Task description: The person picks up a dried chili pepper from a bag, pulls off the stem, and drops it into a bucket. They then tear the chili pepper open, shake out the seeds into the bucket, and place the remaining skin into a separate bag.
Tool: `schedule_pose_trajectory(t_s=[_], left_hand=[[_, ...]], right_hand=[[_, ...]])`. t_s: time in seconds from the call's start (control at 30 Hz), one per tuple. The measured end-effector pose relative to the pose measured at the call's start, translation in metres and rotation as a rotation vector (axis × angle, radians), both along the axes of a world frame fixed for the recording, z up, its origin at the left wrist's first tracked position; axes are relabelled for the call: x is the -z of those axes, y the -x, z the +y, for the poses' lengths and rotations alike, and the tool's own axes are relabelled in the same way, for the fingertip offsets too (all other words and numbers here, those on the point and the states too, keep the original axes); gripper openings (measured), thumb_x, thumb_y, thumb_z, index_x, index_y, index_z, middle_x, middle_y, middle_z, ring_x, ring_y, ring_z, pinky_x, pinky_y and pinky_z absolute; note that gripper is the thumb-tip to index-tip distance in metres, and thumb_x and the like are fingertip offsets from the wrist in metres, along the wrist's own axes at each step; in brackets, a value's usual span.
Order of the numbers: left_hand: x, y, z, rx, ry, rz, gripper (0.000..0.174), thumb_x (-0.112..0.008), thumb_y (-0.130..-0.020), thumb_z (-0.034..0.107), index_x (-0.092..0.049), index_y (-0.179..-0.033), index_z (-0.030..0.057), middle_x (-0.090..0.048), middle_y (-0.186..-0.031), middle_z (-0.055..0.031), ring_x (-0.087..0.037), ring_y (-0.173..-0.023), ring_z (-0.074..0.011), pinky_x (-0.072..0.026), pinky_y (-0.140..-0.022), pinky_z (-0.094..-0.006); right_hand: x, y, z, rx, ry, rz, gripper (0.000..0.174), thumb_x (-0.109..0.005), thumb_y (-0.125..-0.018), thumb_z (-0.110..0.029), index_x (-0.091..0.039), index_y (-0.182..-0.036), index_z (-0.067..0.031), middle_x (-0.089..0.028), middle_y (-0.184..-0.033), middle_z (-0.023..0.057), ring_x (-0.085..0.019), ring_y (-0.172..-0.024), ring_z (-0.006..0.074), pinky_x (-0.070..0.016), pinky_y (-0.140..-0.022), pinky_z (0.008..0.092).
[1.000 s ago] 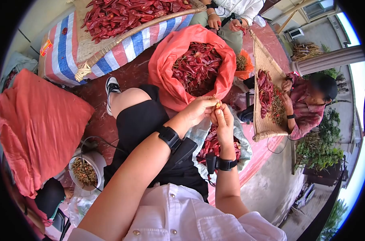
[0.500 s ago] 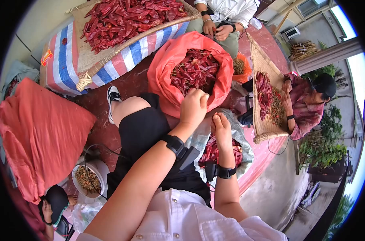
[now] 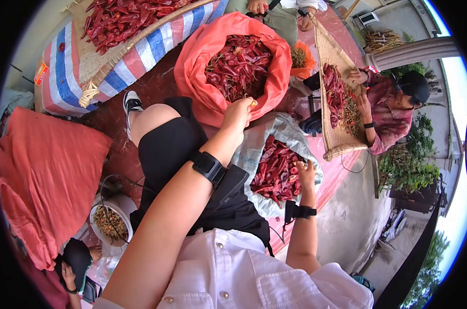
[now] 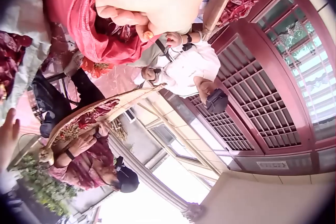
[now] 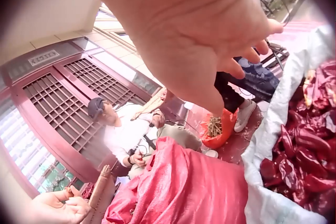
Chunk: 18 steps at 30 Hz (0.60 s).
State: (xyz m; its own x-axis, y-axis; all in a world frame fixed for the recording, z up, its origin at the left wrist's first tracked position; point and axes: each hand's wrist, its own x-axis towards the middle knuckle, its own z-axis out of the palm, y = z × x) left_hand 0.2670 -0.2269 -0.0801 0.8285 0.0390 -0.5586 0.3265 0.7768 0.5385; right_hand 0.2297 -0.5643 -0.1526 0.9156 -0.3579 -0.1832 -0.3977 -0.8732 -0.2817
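My left hand (image 3: 237,117) is at the near rim of the red woven sack (image 3: 192,77). Between its thumb and fingertips it pinches a small yellowish chili stem end (image 4: 148,35). Dried red chilies with stems (image 3: 238,67) fill that sack. Over the right side of a whitish sack (image 3: 246,149) is my right hand (image 3: 306,174), fingers apart and loosely extended. Red chilies (image 3: 277,170) lie in this sack just under the fingers. The right wrist view shows the palm (image 5: 194,40) with nothing gripped in it.
A white bucket (image 3: 128,206) of stems stands to the left, near a bulging red sack (image 3: 48,165). Chilies are heaped on a woven tray (image 3: 84,62) over striped cloth. At right a person (image 3: 398,108) handles chilies on another tray (image 3: 328,46); someone else sits beyond the red sack.
My hands, first together at a small chili piece, have parted. The left moved to the red sack's rim; the right went out over the whitish sack and its fingers opened. The head view shifted.
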Motion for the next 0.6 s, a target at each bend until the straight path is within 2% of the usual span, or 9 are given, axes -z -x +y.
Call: schedule_pose_trajectory(t_s=[0.07, 0.13, 0.23, 0.27, 0.33, 0.4, 0.43, 0.47, 0.6], left_hand=[[-0.003, 0.000, 0.001, -0.006, -0.056, -0.003, 0.016, -0.051, -0.085, 0.026, -0.056, -0.081, 0.0105, -0.041, -0.061, 0.0089, -0.035, -0.052, -0.0028, -0.0288, -0.051, -0.0181], [-0.001, -0.002, 0.003, -0.033, -0.062, 0.008, 0.017, -0.051, -0.085, 0.026, -0.056, -0.081, 0.0106, -0.041, -0.061, 0.0084, -0.036, -0.052, -0.0028, -0.0290, -0.050, -0.0181], [0.003, -0.007, 0.005, -0.160, -0.114, 0.021, 0.017, -0.051, -0.085, 0.027, -0.055, -0.081, 0.0104, -0.042, -0.062, 0.0075, -0.037, -0.053, -0.0030, -0.0294, -0.049, -0.0180], [0.004, -0.008, 0.006, -0.253, -0.156, 0.025, 0.018, -0.051, -0.085, 0.027, -0.055, -0.081, 0.0102, -0.042, -0.062, 0.0070, -0.038, -0.053, -0.0031, -0.0297, -0.048, -0.0180], [0.000, -0.010, 0.011, -0.302, -0.137, 0.025, 0.016, -0.050, -0.085, 0.026, -0.055, -0.082, 0.0103, -0.047, -0.067, 0.0053, -0.044, -0.057, -0.0047, -0.0343, -0.052, -0.0187], [-0.004, -0.017, 0.016, -0.424, -0.046, 0.088, 0.015, -0.049, -0.084, 0.025, -0.054, -0.083, 0.0106, -0.053, -0.074, 0.0022, -0.049, -0.064, -0.0077, -0.0394, -0.059, -0.0212], [-0.003, -0.019, 0.019, -0.422, 0.006, 0.091, 0.014, -0.048, -0.083, 0.022, -0.054, -0.086, 0.0103, -0.056, -0.080, -0.0010, -0.053, -0.071, -0.0110, -0.0423, -0.067, -0.0252], [-0.005, -0.022, 0.020, -0.427, 0.005, 0.088, 0.014, -0.048, -0.083, 0.022, -0.054, -0.086, 0.0103, -0.056, -0.080, -0.0010, -0.053, -0.071, -0.0110, -0.0423, -0.067, -0.0252], [-0.005, -0.031, 0.024, -0.609, -0.013, 0.101, 0.014, -0.042, -0.082, 0.013, -0.052, -0.088, 0.0075, -0.052, -0.079, -0.0018, -0.050, -0.063, -0.0099, -0.0424, -0.057, -0.0231]], right_hand=[[0.012, -0.001, 0.001, -0.118, -0.027, 0.043, 0.058, -0.061, -0.073, -0.045, -0.051, -0.116, -0.0070, -0.045, -0.121, 0.0198, -0.036, -0.116, 0.0372, -0.0276, -0.097, 0.0441], [0.020, -0.006, 0.015, -0.242, -0.206, -0.109, 0.034, -0.062, -0.072, -0.035, -0.064, -0.087, -0.0053, -0.061, -0.082, 0.0125, -0.056, -0.084, 0.0296, -0.0397, -0.081, 0.0429], [0.021, -0.021, 0.050, -0.310, -0.145, -0.065, 0.024, -0.061, -0.074, -0.028, -0.064, -0.080, -0.0050, -0.060, -0.071, 0.0135, -0.057, -0.072, 0.0314, -0.0407, -0.073, 0.0441], [0.016, -0.030, 0.064, -0.340, -0.119, -0.024, 0.023, -0.060, -0.075, -0.025, -0.064, -0.083, -0.0036, -0.061, -0.082, 0.0151, -0.056, -0.082, 0.0319, -0.0404, -0.078, 0.0425], [0.012, -0.042, 0.098, -0.472, -0.122, -0.368, 0.027, -0.060, -0.075, -0.019, -0.059, -0.097, -0.0017, -0.056, -0.101, 0.0177, -0.050, -0.098, 0.0337, -0.0372, -0.087, 0.0412], [-0.011, -0.061, 0.139, -0.571, -0.091, -0.457, 0.039, -0.061, -0.073, -0.010, -0.051, -0.110, -0.0008, -0.047, -0.116, 0.0188, -0.041, -0.110, 0.0353, -0.0328, -0.095, 0.0406], [-0.024, -0.072, 0.158, -0.652, -0.075, -0.513, 0.042, -0.061, -0.072, -0.008, -0.049, -0.112, -0.0011, -0.046, -0.117, 0.0185, -0.040, -0.111, 0.0349, -0.0326, -0.095, 0.0411], [-0.034, -0.084, 0.176, -0.735, -0.060, -0.571, 0.046, -0.062, -0.071, -0.006, -0.047, -0.114, -0.0013, -0.045, -0.118, 0.0183, -0.039, -0.111, 0.0346, -0.0325, -0.095, 0.0415], [-0.037, -0.125, 0.234, -0.906, -0.170, -0.461, 0.032, -0.060, -0.071, -0.005, -0.055, -0.102, 0.0002, -0.053, -0.108, 0.0158, -0.046, -0.106, 0.0308, -0.0384, -0.091, 0.0369]])
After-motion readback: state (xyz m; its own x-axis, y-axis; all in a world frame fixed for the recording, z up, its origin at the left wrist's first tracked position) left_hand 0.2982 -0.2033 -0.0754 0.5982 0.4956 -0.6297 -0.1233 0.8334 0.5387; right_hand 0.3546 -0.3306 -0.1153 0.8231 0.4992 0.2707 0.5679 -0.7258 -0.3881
